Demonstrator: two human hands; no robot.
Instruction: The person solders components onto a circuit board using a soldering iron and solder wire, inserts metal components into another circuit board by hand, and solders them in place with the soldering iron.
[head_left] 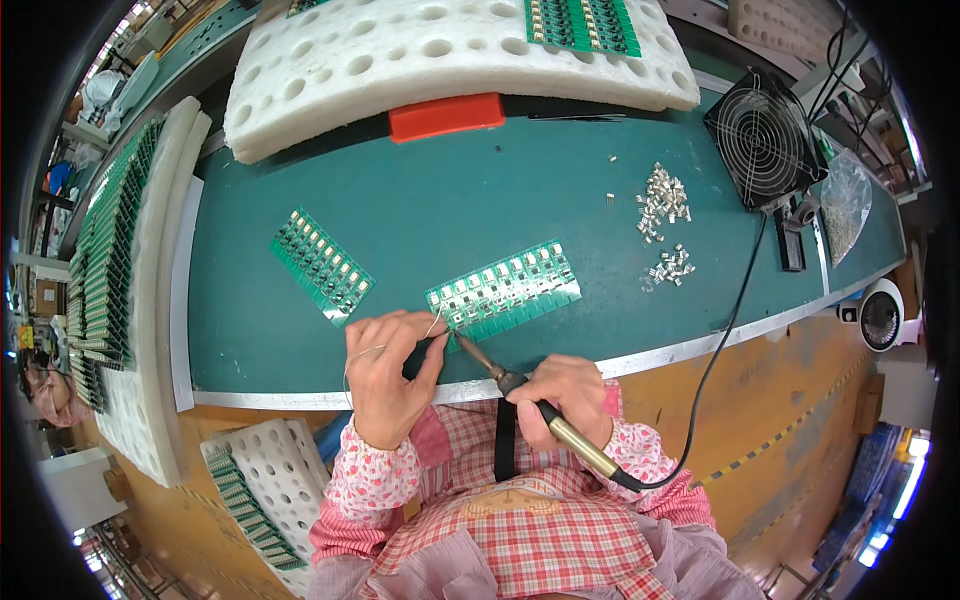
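A green circuit board panel [505,290] with a row of white connectors lies on the green mat in front of me. My right hand [562,398] is closed round a soldering iron [545,410], whose tip touches the near left corner of the panel. My left hand [390,368] rests beside that same corner, its fingers pinching a thin solder wire [437,322] that meets the board close to the iron tip. The wire loops back across the hand. A second circuit board panel [322,265] lies on the mat farther left.
Small metal connectors [663,200] lie loose in two piles at the right. Beyond them stand a black fan [768,140] and a clear bag [845,205] of parts. White foam racks [400,60] and a red bin [446,118] line the back; another rack with boards [115,250] stands left.
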